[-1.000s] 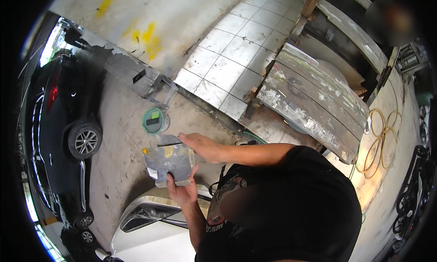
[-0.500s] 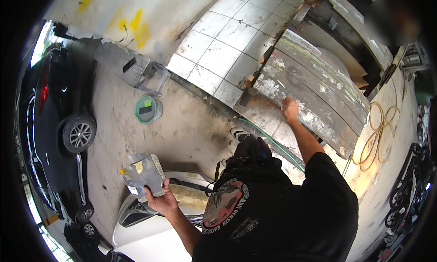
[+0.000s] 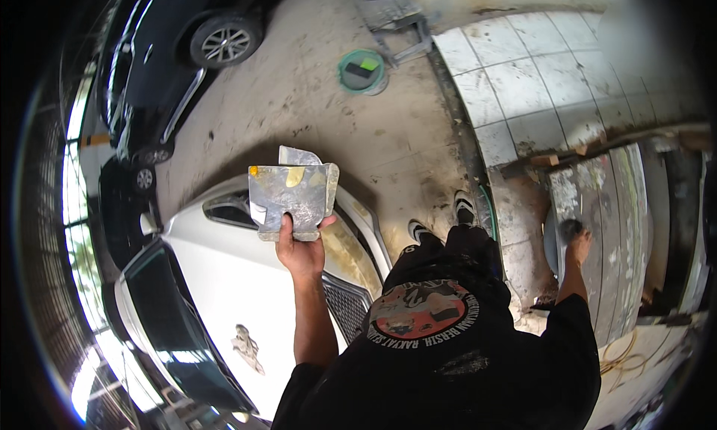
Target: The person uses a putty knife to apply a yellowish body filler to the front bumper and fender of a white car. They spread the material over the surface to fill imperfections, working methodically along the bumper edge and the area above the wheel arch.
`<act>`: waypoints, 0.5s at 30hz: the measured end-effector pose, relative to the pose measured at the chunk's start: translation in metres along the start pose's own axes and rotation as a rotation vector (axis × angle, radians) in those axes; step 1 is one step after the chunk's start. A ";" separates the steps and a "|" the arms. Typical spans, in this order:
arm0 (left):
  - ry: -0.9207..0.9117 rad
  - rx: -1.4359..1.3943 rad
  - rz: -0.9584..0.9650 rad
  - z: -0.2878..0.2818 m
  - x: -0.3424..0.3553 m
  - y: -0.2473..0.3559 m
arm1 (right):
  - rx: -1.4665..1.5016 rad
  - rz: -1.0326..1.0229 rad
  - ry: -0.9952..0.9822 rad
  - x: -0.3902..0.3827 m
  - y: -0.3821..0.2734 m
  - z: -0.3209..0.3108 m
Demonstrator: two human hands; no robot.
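Note:
My left hand (image 3: 299, 254) grips a stack of stained grey plates (image 3: 299, 191), with a yellow dab and pale smears on the top one, held above the front of a white car (image 3: 216, 295). My right hand (image 3: 579, 245) is at the weathered plank board (image 3: 616, 206) on the right, fingers closed beside or on a small dark object (image 3: 569, 230), which I cannot make out.
A dark car (image 3: 142, 71) stands upper left. A green-rimmed bucket (image 3: 358, 82) with flat pieces in it sits near a grey step stand (image 3: 399, 41). A white tiled ledge (image 3: 526, 86) runs at upper right. A coiled hose (image 3: 620, 363) lies lower right, and my feet (image 3: 441, 217) are on the floor.
My right hand left the plates and reached right to the plank board. My left hand keeps the plates, now higher in view. My view has turned, shifting the bucket and cars.

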State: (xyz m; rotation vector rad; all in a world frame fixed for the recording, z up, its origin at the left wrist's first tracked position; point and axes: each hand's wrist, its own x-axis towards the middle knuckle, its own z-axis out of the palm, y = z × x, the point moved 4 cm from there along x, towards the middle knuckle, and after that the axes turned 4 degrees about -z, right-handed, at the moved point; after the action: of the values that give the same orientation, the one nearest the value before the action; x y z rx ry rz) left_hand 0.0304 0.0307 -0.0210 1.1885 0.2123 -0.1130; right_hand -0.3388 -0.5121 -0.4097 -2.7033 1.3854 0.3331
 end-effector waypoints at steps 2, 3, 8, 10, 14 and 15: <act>0.066 -0.003 0.035 -0.013 -0.003 0.002 | -0.055 0.020 0.001 0.009 0.006 0.007; 0.116 -0.012 0.048 -0.022 -0.005 0.003 | -0.045 0.074 -0.002 0.010 0.005 0.000; 0.341 -0.013 0.148 -0.074 -0.020 0.004 | 0.256 -0.183 -0.058 -0.002 -0.086 -0.022; 0.414 -0.040 0.159 -0.093 -0.025 -0.004 | 0.797 -0.539 -0.084 -0.026 -0.191 -0.066; 0.436 -0.123 0.214 -0.092 -0.017 -0.015 | 0.929 -0.779 -0.504 -0.083 -0.403 -0.151; 0.435 -0.132 0.230 -0.089 -0.014 -0.019 | 1.031 -0.885 -0.612 -0.105 -0.446 -0.185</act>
State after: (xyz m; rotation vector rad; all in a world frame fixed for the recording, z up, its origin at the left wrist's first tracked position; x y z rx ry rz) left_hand 0.0041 0.1064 -0.0667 1.0863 0.4551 0.3597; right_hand -0.0083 -0.2002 -0.2157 -1.7998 0.0372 0.2221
